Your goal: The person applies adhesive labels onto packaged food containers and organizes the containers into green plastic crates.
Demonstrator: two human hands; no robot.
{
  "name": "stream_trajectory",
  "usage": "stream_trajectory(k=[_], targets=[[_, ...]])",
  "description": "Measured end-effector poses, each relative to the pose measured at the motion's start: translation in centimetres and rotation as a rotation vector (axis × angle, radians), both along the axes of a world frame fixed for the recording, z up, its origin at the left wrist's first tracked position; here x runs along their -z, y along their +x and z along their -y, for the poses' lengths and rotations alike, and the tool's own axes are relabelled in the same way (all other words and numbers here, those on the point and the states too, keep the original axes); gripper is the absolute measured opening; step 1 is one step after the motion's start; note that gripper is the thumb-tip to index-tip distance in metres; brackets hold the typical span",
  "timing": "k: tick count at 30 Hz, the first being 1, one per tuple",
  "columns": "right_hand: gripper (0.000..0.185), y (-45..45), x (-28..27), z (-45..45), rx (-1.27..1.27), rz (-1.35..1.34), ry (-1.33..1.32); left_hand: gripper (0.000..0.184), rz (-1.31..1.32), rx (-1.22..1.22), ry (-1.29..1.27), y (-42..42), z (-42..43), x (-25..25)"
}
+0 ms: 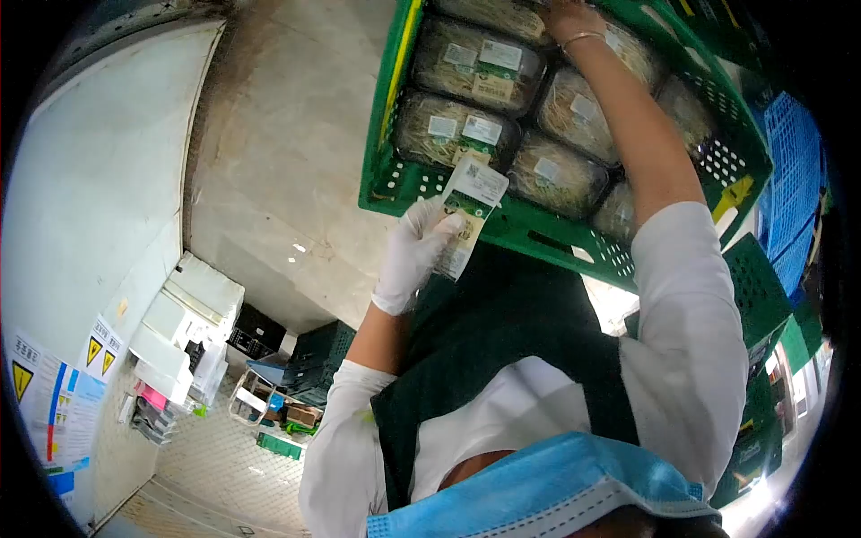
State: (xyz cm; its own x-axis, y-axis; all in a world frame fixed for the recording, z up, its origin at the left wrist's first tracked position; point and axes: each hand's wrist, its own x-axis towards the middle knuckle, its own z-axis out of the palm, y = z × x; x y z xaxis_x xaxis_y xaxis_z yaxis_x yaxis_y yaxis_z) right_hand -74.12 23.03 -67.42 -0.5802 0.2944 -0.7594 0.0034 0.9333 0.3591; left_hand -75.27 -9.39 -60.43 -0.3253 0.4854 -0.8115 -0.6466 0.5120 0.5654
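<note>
My left hand (414, 255), in a white glove, is closed around a small stack of printed labels (477, 183), with the thumb pressed on top. The labels have white, green and cream areas and sit just over the near edge of a green crate (529, 235). Clear plastic packs of pale sprouts fill the crate in rows. One labelled pack (421, 134) lies closest to the labels, another labelled pack (444, 67) behind it. My right hand (574, 22) reaches over the packs to the far side; its fingers are partly cut off by the frame's top edge.
Blue crates (791, 179) and more green crates (758, 278) stand on the right. A white wall panel (117, 152) with warning signs (67, 386) runs along the left. Dark crates (318, 363) and a bin of odds and ends (269, 399) stand at lower left.
</note>
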Motion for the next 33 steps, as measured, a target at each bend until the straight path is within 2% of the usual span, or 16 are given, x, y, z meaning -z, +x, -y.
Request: stream_trajectory(k=[2,3,5,8,12,15,17,19,21,22,24,27,29,30,32,33], targets=[[0.042,4.2,3.0,2.0,0.79,-0.911,-0.223,0.023,-0.009,-0.103,0.065,1.1,-1.4,-0.8],[0.044,5.9,0.9,4.1,0.911,-0.802,-0.468,0.024,-0.029,-0.218,0.138,1.3,-2.5,-1.2],[0.04,10.1,-2.9,9.6,1.038,-0.848,-1.429,0.027,-0.039,-0.148,0.217,1.6,-3.1,-1.7],[0.035,13.3,-7.5,11.6,0.851,-0.816,-1.369,0.023,0.12,0.321,-0.126,1.4,-5.1,-2.4],[0.027,16.7,-8.0,13.0,1.001,-0.927,-1.269,0.013,-0.181,0.14,0.219,5.0,-8.2,-2.0],[0.018,18.7,-7.5,11.2,1.011,-1.116,-1.101,0.016,-0.052,0.256,-0.101,5.5,-9.2,-2.1],[0.015,18.7,-6.7,6.5,1.027,-1.071,-0.682,0.019,-0.189,0.404,-0.052,6.6,-9.0,-0.8],[0.031,18.8,-3.7,-0.1,0.834,-0.962,-0.423,0.018,-0.063,0.302,-0.011,7.7,-9.0,-0.4],[0.04,20.1,6.3,-6.2,0.403,-1.115,-0.166,0.017,-0.069,0.281,-0.048,7.8,-8.4,0.4],[0.04,19.5,7.0,-6.5,0.405,-1.118,-0.172,0.016,-0.056,0.239,-0.06,7.7,-8.1,0.5],[0.044,16.4,6.8,-6.8,0.202,0.061,-0.068,0.018,-0.024,0.237,-0.123,7.5,-7.8,0.5],[0.044,15.0,0.0,-5.5,0.474,0.222,-0.114,0.019,0.025,0.156,0.006,7.7,-7.4,0.1],[0.048,19.0,2.1,-1.9,0.894,-0.623,-0.176,0.021,0.031,0.12,0.048,8.1,-7.9,0.1],[0.05,19.4,0.2,-0.5,1.183,-0.607,-0.506,0.023,0.026,0.089,0.177,8.4,-8.2,0.2],[0.05,20.7,-4.2,4.8,1.255,-0.713,-1.429,0.025,0.034,0.053,0.294,8.8,-7.8,-0.1],[0.041,20.8,-5.8,7.0,1.128,-0.811,-1.395,0.027,-0.007,0.212,0.211,8.4,-7.5,-0.3]])
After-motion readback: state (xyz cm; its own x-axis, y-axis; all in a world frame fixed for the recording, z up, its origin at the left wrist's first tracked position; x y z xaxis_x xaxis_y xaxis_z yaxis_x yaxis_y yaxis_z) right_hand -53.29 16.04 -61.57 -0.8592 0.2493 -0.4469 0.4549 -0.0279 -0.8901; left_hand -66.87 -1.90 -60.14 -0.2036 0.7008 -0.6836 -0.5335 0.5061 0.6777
